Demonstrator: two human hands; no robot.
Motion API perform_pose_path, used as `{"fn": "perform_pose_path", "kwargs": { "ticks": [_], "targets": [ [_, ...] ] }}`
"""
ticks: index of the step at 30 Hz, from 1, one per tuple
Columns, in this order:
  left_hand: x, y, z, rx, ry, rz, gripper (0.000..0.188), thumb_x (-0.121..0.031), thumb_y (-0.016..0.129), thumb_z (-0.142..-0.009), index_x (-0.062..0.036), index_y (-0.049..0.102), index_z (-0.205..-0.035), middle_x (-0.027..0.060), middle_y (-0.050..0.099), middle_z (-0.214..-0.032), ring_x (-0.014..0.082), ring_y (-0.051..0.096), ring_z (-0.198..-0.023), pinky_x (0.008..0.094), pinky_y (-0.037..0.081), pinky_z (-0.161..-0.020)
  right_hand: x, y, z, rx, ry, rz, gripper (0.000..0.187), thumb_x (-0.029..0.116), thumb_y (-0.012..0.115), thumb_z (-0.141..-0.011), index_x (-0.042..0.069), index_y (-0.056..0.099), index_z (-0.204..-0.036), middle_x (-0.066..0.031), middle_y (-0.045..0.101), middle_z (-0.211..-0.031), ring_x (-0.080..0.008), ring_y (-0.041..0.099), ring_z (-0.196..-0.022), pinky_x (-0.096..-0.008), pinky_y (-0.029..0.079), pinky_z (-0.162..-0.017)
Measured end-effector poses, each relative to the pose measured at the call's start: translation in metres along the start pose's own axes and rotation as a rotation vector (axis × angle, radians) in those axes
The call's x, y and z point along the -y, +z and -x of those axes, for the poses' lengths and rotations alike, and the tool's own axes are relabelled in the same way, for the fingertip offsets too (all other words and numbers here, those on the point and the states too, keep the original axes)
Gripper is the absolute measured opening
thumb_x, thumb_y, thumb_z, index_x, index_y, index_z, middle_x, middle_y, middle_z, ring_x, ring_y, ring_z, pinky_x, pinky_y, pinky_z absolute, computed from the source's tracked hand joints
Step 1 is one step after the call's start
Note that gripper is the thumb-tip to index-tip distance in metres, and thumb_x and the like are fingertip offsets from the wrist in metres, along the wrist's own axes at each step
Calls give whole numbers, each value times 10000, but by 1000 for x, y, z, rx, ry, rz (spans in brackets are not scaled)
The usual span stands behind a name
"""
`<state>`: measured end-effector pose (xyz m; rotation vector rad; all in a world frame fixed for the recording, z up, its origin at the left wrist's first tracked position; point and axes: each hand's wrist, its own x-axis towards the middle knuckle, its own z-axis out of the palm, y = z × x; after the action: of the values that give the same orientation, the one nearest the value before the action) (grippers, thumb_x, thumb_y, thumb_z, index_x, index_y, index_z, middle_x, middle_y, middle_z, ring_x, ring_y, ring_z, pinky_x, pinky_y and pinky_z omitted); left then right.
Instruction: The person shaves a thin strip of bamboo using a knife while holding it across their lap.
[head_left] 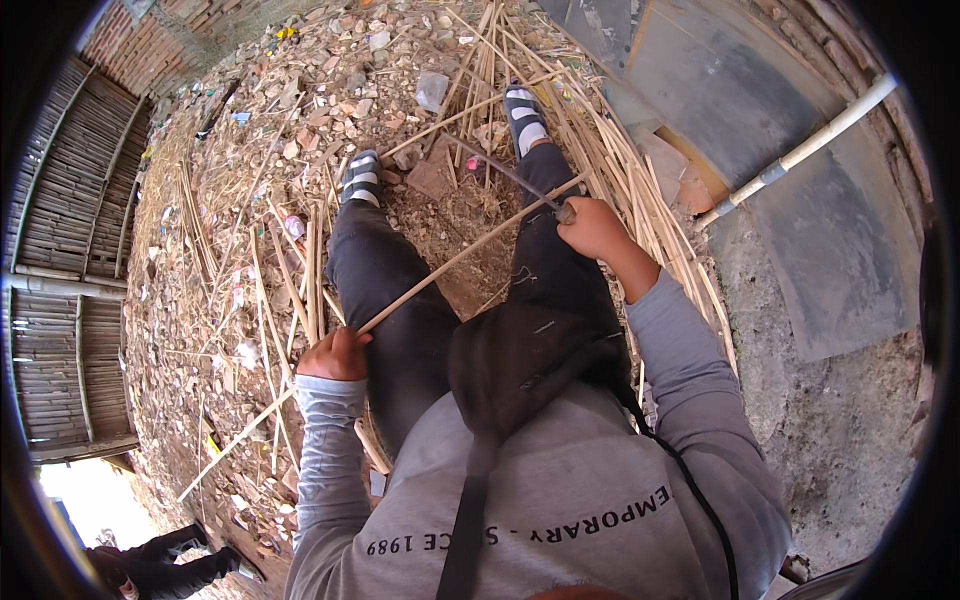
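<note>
A long, thin bamboo strip (pixel 450 262) runs slantwise across my lap, low at the left and higher at the right. My left hand (pixel 335 355) is closed around it near my left thigh, and its tail end sticks out behind toward the lower left. In my right hand (pixel 592 232), above my right leg, is the handle of a long knife. The dark, narrow knife blade (pixel 500 168) points away to the far left and crosses the strip near its far end. Whether the edge touches the strip, I cannot tell.
Bamboo strips (pixel 645 190) lie in a long pile by my right leg, with more strips (pixel 312 270) on my left. Rubble (pixel 290 110) covers the ground. Dark sheets (pixel 740 100) and a pale pole (pixel 800 150) are at right. Another person's legs (pixel 180 560) show lower left.
</note>
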<state>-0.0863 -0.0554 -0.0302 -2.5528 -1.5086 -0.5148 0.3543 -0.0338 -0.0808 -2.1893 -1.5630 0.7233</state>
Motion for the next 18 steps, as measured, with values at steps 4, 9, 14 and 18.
{"fn": "perform_pose_path", "kwargs": {
  "ticks": [4, 9, 14, 18],
  "targets": [
    [8, 4, 2, -11, 54, 53, 178, -192, 726, -871, -121, 577, -804, 79, 637, -695, 335, 633, -581, 444, 483, -508, 23, 5, 23, 26, -91, 85, 168, 218, 628, -818, 119, 693, -937, -212, 700, -918, -422, 670, -896, -505, 524, -788],
    [8, 1, -4, 4, 42, 12, 161, -216, 716, -889, -126, 592, -841, 84, 643, -709, 339, 639, -591, 448, 483, -513, -47, 15, -26, -160, 17, -126, 263, 202, 666, -783, -11, 667, -937, -215, 687, -852, -391, 673, -836, -457, 518, -761],
    [8, 6, 0, -20, 51, 33, 191, -243, 734, -876, -124, 592, -827, 89, 633, -692, 345, 640, -592, 457, 482, -512, -6, 12, 14, -62, -82, 11, 233, 222, 681, -786, 36, 672, -926, -244, 680, -888, -437, 653, -853, -502, 516, -741],
    [12, 3, -6, 34, 43, 80, 197, -247, 731, -885, -114, 595, -834, 108, 646, -703, 373, 647, -611, 476, 490, -522, -147, 26, -18, -254, 218, -118, 314, 216, 711, -748, 4, 703, -981, -221, 714, -907, -372, 695, -843, -445, 535, -754]
  ]
}}
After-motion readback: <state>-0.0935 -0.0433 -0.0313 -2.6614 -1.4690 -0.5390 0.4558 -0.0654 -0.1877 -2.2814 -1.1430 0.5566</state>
